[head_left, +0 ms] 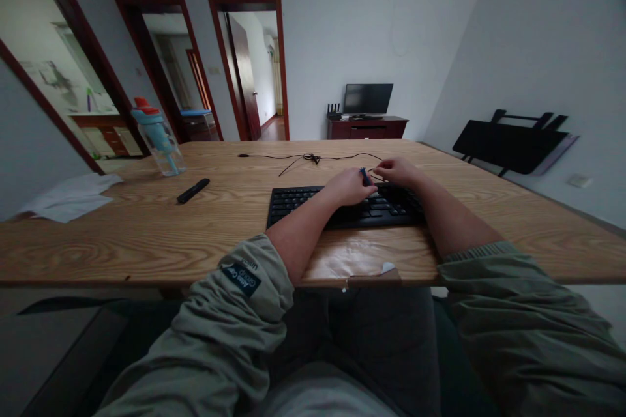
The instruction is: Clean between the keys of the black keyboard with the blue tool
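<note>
A black keyboard [317, 203] lies near the table's front edge, partly hidden under my forearms. My left hand [349, 186] is closed above its middle, around a small blue object [364, 176] whose kind I cannot make out. Just to the right, my right hand [397, 171] pinches a thin black cable near the keyboard's back edge. The cable [342, 158] runs left across the table behind the keyboard, through a tied bundle [312, 158], to a plug [243, 156] at its far end.
A dark, slim, bar-shaped object [193, 190] lies to the left. Beyond it a clear bottle [161, 143] with a red and blue top stands upright, beside white paper [73, 195]. The wooden table's [235, 234] front edge has a torn, peeling patch [386, 269].
</note>
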### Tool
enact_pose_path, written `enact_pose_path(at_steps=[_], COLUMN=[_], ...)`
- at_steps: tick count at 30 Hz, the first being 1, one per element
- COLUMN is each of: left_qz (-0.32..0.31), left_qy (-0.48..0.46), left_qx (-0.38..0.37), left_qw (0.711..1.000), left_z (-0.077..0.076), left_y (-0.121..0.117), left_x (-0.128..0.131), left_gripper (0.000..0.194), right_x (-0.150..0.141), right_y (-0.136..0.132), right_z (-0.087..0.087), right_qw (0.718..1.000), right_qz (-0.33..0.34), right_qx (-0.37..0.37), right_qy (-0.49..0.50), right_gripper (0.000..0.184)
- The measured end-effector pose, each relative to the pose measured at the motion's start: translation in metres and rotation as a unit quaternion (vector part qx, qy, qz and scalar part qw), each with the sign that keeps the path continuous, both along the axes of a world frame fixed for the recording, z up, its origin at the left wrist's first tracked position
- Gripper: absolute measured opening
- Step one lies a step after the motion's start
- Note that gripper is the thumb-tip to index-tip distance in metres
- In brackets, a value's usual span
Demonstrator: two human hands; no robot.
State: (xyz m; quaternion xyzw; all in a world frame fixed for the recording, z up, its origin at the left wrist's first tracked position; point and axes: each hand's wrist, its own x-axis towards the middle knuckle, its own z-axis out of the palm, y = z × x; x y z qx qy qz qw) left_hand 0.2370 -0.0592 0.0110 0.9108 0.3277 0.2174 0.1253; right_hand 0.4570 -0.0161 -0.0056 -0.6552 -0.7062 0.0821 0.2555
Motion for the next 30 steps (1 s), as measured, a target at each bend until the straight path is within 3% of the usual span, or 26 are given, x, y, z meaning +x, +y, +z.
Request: enact_pose_path(at_steps=[4,9,15,21,24,30], left_qz=[0.009,0.015,0.055,0.058,0.064,0.092], left_qy=[-0.011,0.031,0.093,0.126,0.145,0.181], left_qx=[0.013,0.008,0.022,-0.037,-0.067,-0.056], left_qw=[1.000,0.999,0.994,0.990,0.985,0.978], left_z=[-0.008,-0.008,0.004,0.019,0.022,0.026], left_y=[0.002,0.000,0.003,0.007,0.010,0.014], left_x=[0.021,0.018,-0.014,-0.048,-0.060,-0.094], left_gripper=[0.032,0.032,0.030,0.024,0.025,0.033], right_x=[0.002,0.003,-0.002,-0.004,-0.003,-0.004], right_y=[0.004,0.004,-0.007,-0.011,-0.011,-0.013], right_z=[-0.003,-0.004,0.001,0.003,0.004,0.005], right_qw=[1.000,1.000,0.999,0.999,0.998,0.997], right_qz=[0.002,0.007,-0.019,-0.028,-0.032,-0.045], right_qx=[-0.011,-0.002,-0.027,-0.045,-0.056,-0.065], right_qy=[0.003,-0.005,-0.004,0.003,0.005,0.000], right_gripper=[0.024,0.028,0.031,0.031,0.032,0.033])
